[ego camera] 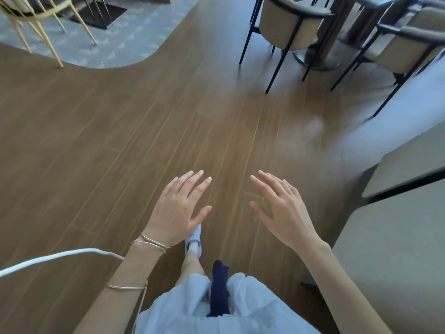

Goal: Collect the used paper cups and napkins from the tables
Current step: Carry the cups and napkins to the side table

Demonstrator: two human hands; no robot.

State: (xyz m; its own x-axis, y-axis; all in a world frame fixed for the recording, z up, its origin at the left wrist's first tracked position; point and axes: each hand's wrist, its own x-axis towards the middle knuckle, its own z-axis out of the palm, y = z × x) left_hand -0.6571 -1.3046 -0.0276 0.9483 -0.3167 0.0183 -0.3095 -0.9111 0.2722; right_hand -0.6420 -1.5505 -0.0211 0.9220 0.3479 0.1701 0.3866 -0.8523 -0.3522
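Wood floor (120, 141) fills most of the view; nearest surface (397, 249) sits at the right edge, nearer the right hand (284, 213) than the left hand (178, 208); both hands spread wide, holding nothing; no cups or napkins in sight.

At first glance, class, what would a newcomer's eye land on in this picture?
The left hand and right hand, both open and empty, spread over the wooden floor at lower centre. Beige chairs with dark legs stand upper right; a yellow wire chair stands upper left.
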